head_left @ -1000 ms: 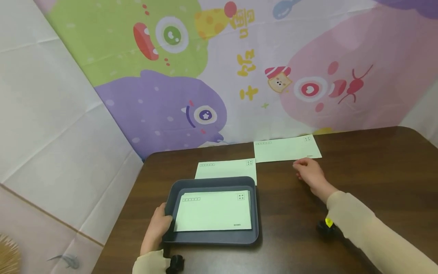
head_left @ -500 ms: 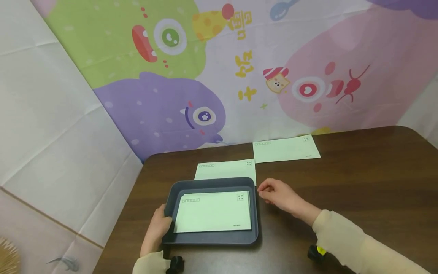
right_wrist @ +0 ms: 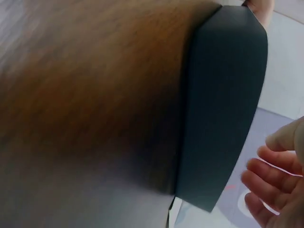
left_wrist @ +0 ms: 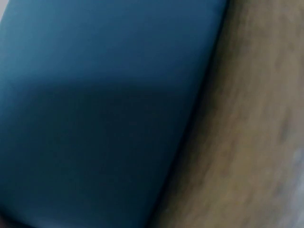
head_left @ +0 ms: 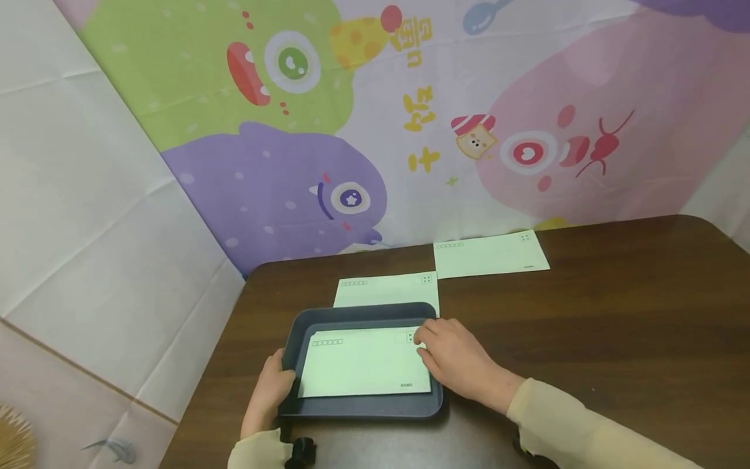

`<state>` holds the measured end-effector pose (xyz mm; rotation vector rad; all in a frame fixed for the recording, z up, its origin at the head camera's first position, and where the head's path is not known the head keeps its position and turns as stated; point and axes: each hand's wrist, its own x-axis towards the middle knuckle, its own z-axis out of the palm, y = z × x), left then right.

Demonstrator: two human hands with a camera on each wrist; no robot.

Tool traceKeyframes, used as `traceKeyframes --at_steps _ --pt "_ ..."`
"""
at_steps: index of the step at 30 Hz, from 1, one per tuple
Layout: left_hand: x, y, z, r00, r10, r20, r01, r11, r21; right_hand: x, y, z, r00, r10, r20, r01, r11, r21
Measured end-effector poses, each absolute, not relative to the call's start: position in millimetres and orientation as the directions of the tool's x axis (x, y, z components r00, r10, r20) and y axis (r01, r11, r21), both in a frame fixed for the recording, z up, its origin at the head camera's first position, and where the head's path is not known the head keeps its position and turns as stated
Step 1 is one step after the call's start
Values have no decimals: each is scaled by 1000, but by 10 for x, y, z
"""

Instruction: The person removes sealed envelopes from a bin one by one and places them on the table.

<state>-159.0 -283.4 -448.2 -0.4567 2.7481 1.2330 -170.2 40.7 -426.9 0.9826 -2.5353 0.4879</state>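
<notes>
Leftward over the tray's rim comes the right hand [head_left: 457, 357], which half a second ago was just beside the tray [head_left: 360, 408]; the left hand [head_left: 269, 384] stays where it was. That left hand grips the tray's left side, thumb over the rim, and is best kept firm so the tray cannot slide. Inside lies the stack [head_left: 363, 365] of pale envelopes, printed side up, edges slightly uneven at the right. The right hand's fingers are loosely bent at the stack's upper right corner, partly over the stamp box, with a gap between thumb and fingers and seemingly nothing held; whether they touch paper I cannot tell. To take just one envelope, it seems wise to slide the top sheet a little with a fingertip, then pinch its edge, since thin paper may cling. The raised right rim leaves little room for a thumb underneath.

Behind the tray, its far wall hides the lower part of one envelope [head_left: 383, 290] on the table [head_left: 615, 312]. Farther back, to the right, another envelope [head_left: 492, 255] meets its corner, close against the cartoon cloth [head_left: 433, 195].
</notes>
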Motion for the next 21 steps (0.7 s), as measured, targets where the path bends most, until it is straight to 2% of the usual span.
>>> traceKeyframes --at_steps 4,8,16,21 --pt "-1587 -2825 -4472 -953 -226 -202 -301 633 714 -1702 339 -4335 -647 -594 477 -702 709 -69" --pt "-1587 -2824 -4469 -952 -229 -205 -305 631 713 -1699 285 -4376 -657 -582 479 -672 740 -24" --pt "-1587 -2839 -4473 -949 -233 -211 -313 629 712 -1676 139 -4393 -821 -491 293 -529 846 -64" --pt "-1591 -2842 -4498 -951 -233 -203 -306 621 721 -1653 65 -4410 -876 -432 215 -453 890 -58"
